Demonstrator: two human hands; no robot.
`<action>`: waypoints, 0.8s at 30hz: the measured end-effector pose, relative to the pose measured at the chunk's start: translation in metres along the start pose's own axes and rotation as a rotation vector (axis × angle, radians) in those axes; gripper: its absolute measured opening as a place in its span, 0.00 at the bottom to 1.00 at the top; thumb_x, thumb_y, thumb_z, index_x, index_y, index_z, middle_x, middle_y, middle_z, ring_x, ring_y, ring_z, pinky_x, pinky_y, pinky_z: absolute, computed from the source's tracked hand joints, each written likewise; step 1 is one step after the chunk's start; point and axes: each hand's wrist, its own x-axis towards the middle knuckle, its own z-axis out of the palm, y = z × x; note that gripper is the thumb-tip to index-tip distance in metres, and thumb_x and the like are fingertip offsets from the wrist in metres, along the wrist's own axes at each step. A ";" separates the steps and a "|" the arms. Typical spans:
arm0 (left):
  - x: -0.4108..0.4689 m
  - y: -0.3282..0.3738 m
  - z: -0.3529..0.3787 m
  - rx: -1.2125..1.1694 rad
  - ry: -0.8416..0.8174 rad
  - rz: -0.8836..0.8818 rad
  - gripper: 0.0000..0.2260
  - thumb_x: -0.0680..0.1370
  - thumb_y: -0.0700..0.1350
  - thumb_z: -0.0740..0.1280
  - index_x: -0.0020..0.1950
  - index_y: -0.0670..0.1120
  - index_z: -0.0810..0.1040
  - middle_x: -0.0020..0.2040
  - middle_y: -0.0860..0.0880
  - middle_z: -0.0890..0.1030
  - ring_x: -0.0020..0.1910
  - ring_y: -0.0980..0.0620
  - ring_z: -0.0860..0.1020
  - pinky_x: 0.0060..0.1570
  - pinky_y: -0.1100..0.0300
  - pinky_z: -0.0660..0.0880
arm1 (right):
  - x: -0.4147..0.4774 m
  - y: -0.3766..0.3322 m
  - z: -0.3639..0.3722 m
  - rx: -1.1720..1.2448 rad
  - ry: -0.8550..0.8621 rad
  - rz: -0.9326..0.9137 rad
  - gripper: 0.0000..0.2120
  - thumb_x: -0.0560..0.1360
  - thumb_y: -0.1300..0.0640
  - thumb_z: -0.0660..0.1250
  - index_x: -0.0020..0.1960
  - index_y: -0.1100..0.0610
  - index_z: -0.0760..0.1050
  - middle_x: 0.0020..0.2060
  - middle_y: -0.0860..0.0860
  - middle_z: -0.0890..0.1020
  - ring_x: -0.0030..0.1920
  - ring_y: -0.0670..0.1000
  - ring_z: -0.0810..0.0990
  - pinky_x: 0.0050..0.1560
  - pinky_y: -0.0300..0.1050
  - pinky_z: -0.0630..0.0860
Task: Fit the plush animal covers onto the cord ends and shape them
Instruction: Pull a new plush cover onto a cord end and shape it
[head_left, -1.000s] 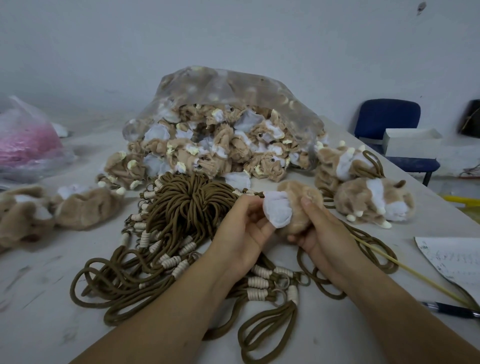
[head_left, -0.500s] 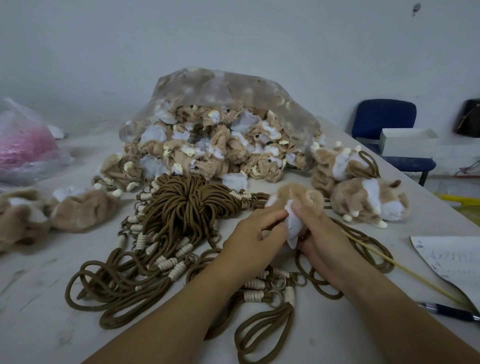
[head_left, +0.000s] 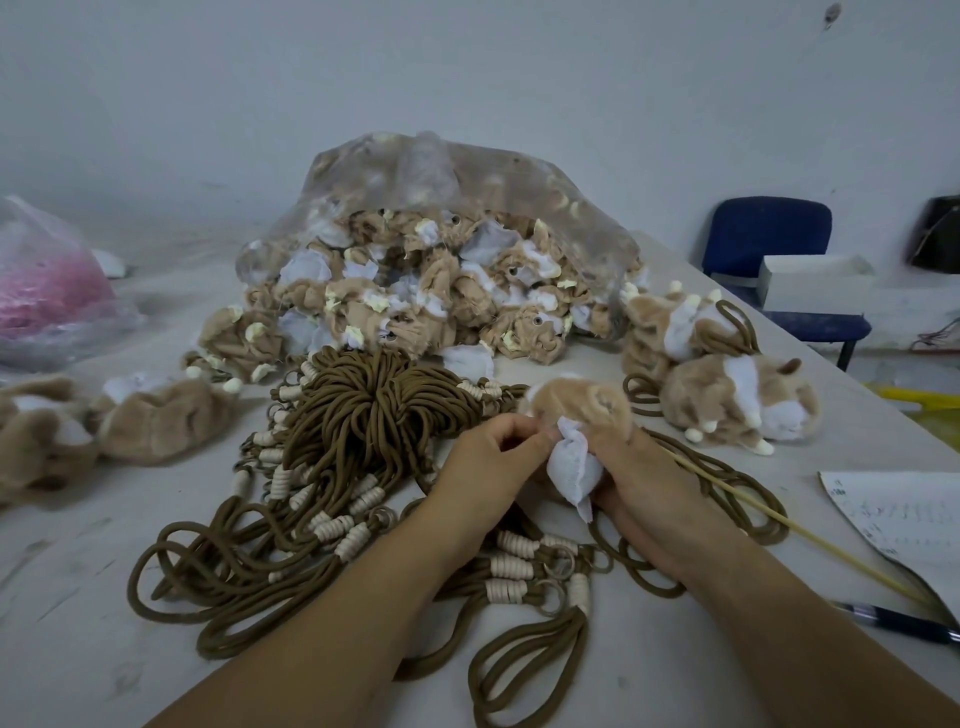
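Note:
A tan plush animal cover (head_left: 582, 405) with a white fabric part (head_left: 574, 465) sits between my hands above the table's middle. My right hand (head_left: 649, 488) grips the cover from the right and below. My left hand (head_left: 493, 457) pinches the cover's left edge next to the white part. Under and left of my hands lies a big bundle of brown cords (head_left: 363, 415) with cream wrapped ends and metal rings (head_left: 511, 566). Which cord end is inside the cover is hidden.
A clear bag of inside-out plush covers (head_left: 431, 280) lies behind the cords. Finished plush animals (head_left: 727, 395) sit at right, flat covers (head_left: 156, 421) at left. A thin stick (head_left: 779, 525), paper (head_left: 904, 514) and pen (head_left: 904, 623) lie at right. A pink bag (head_left: 47, 286) and blue chair (head_left: 769, 244) stand further off.
Both hands have dropped lower with the cover. The white part, a rounded puff held up a second ago, now hangs folded downward between my hands.

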 end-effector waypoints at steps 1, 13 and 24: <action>0.000 0.000 0.000 0.000 0.011 -0.003 0.05 0.78 0.49 0.70 0.48 0.48 0.82 0.44 0.50 0.85 0.40 0.59 0.80 0.39 0.68 0.75 | 0.000 -0.001 0.001 -0.042 0.000 -0.004 0.07 0.70 0.50 0.68 0.46 0.50 0.81 0.40 0.47 0.85 0.41 0.46 0.84 0.39 0.37 0.79; -0.002 0.006 0.001 0.071 0.022 0.044 0.14 0.69 0.52 0.68 0.45 0.43 0.75 0.40 0.47 0.75 0.39 0.52 0.73 0.40 0.55 0.72 | 0.000 -0.001 0.004 -0.331 0.043 -0.031 0.09 0.77 0.50 0.66 0.49 0.54 0.80 0.40 0.50 0.85 0.41 0.47 0.83 0.42 0.42 0.76; -0.004 0.004 0.000 0.312 -0.023 0.284 0.06 0.80 0.45 0.65 0.43 0.48 0.72 0.46 0.50 0.74 0.40 0.61 0.71 0.42 0.69 0.69 | -0.001 -0.004 0.004 -0.298 0.157 -0.020 0.11 0.80 0.53 0.60 0.54 0.58 0.77 0.41 0.62 0.83 0.38 0.68 0.78 0.40 0.62 0.75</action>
